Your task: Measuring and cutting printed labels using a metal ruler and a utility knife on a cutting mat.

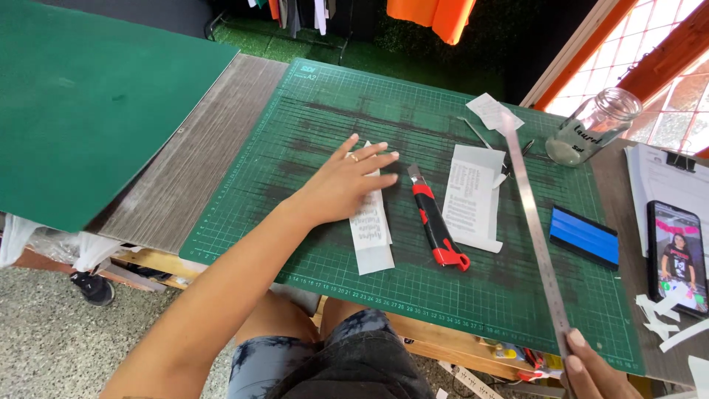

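Steel ruler (538,229), long and thin, runs up from the cutting mat's (310,111) near right corner, pinched at its near end by the right hand (591,373). Mid-mat, the left hand (343,185) lies flat, fingers spread, on a printed paper strip (371,240); a red utility knife (437,225) sits just beside. Bare green grid toward the far-left corner.

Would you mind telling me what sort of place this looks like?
Probably a small craft or print workshop: a green cutting mat covers the table, with a red utility knife, a steel ruler and a blue squeegee on it.
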